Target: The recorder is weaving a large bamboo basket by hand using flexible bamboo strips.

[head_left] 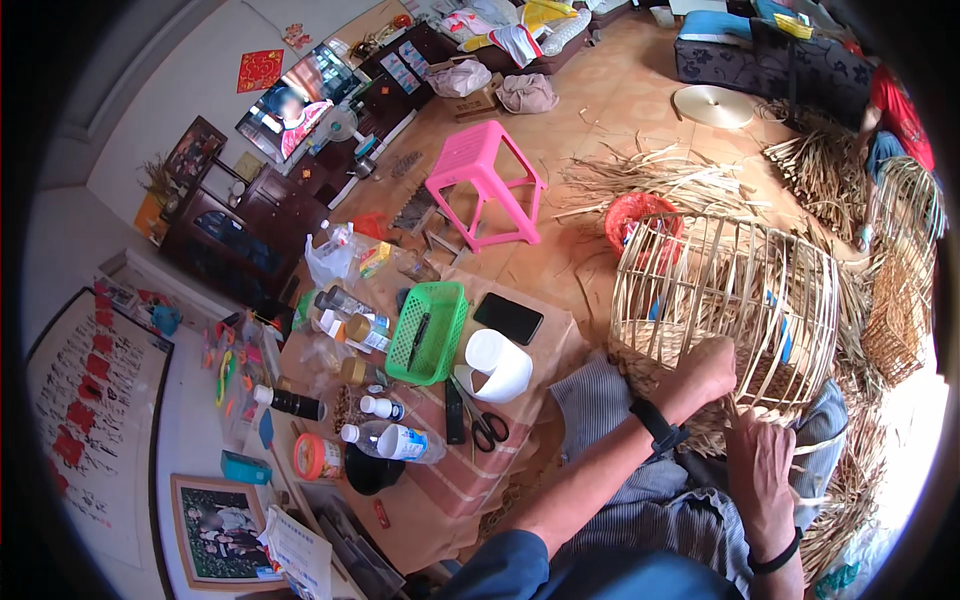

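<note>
A half-made open-work basket [722, 282] of pale split strips lies across my lap, its curved ribs facing up. My left hand [703, 372], with a black watch on the wrist, is closed in a fist just above its near edge. A thin pale strip seems to run down from that fist toward the rim. Directly below, my right hand [762, 462] has its fingers closed on the basket's near edge. The fingertips of both hands are partly hidden. Striped grey cloth [650, 510] covers my legs under the basket.
A low table [545, 325] at left carries a green plastic basket [428, 330], phone [508, 318], paper roll [495, 365], scissors [490, 430] and bottles. A pink stool [485, 180], red basin [640, 225] and loose strips [660, 175] lie ahead. Another person [900, 115] works at far right.
</note>
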Action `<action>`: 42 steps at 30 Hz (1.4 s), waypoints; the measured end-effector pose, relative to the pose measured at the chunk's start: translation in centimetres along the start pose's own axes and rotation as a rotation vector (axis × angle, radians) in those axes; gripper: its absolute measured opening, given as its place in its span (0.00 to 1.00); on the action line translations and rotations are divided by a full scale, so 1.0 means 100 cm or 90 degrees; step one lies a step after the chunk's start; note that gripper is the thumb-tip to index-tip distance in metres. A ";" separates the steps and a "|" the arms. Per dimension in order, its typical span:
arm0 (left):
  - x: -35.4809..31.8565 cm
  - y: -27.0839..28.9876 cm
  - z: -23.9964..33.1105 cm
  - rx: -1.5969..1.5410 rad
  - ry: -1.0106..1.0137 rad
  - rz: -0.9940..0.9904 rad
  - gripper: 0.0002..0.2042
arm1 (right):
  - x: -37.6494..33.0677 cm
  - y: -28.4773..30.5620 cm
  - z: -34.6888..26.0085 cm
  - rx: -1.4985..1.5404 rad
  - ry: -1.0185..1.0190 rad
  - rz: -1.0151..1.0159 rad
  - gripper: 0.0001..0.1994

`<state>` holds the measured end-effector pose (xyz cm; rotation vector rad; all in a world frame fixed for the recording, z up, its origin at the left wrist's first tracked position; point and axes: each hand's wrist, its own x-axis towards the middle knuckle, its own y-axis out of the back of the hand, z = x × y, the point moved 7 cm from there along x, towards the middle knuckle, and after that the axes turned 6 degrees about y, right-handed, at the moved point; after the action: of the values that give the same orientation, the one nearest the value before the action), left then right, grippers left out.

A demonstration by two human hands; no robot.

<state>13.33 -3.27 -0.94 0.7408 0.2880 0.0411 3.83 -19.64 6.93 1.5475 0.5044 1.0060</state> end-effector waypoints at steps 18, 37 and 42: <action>0.005 0.001 -0.004 0.039 0.038 -0.053 0.13 | 0.024 0.004 0.014 0.180 0.010 -0.139 0.11; -0.009 0.010 -0.008 -0.271 -0.002 -0.202 0.22 | 0.055 -0.051 0.100 0.575 -0.259 -0.081 0.09; -0.013 0.012 -0.008 -0.290 -0.001 -0.174 0.18 | 0.055 -0.064 0.108 0.589 -0.291 -0.100 0.10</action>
<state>11.96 -2.01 -0.39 0.2447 0.3617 -0.1493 16.93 -20.01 2.95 2.4188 0.8030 0.2407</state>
